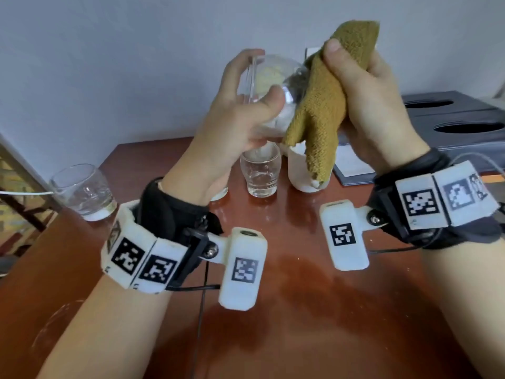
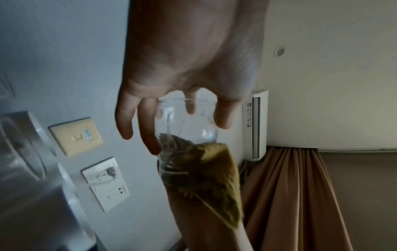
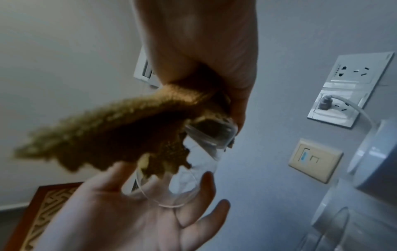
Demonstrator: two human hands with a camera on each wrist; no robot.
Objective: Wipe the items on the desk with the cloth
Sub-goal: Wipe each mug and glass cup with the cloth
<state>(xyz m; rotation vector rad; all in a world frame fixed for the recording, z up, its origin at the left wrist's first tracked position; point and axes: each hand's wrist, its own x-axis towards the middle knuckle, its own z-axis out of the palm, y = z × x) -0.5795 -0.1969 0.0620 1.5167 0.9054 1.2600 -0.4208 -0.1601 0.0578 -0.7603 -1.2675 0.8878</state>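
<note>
Two hands: left [image 1: 240, 105] gripping one glass [image 1: 270, 86], right [image 1: 363, 86] clutching one cloth [image 1: 322, 105] (three glasses [image 1: 261, 173] on desk [image 1: 300, 296])

A pale grey-white wall [image 1: 114, 64] is seen behind a reddish-brown wooden desk [image 1: 314, 310], whose polished top is lit softly from above. To the right of the desk, against the wall, a dark box with oval openings [image 1: 459, 119] is placed. Left of the desk, a patterned wooden panel [image 1: 19, 192] is partly shown. On the wall above the desk, a beige switch plate [image 2: 76, 136] and a white socket plate [image 2: 106, 184] (a plug is inserted) are mounted. Farther along, a white air conditioner [image 2: 256, 125] is set beside brown curtains [image 2: 296, 195].
</note>
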